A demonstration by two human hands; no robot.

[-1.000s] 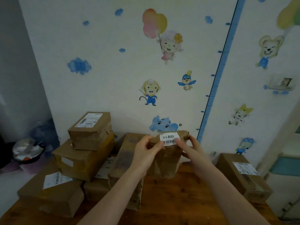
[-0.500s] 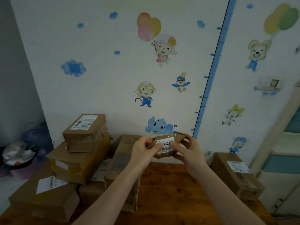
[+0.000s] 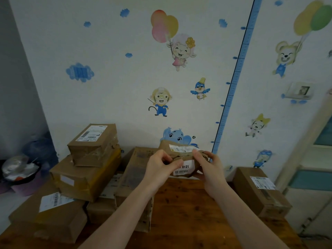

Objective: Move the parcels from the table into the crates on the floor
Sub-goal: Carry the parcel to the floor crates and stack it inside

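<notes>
One small parcel [image 3: 181, 157] is pinched between my left hand [image 3: 158, 168] and right hand [image 3: 210, 169] above the table [image 3: 188, 212]. Several boxes [image 3: 86, 177] sit there, no crates are in view, and I judge most of the work remains.

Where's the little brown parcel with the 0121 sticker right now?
Head view, centre: the small parcel is held above the wooden table between the left hand and right hand, in front of the blue elephant sticker, right of the stacked boxes.

My left hand [image 3: 159, 169] bare, my right hand [image 3: 211, 170] bare, left forearm [image 3: 116, 216] and right forearm [image 3: 242, 218] uncovered down to the lower edge, fingers slim
</notes>
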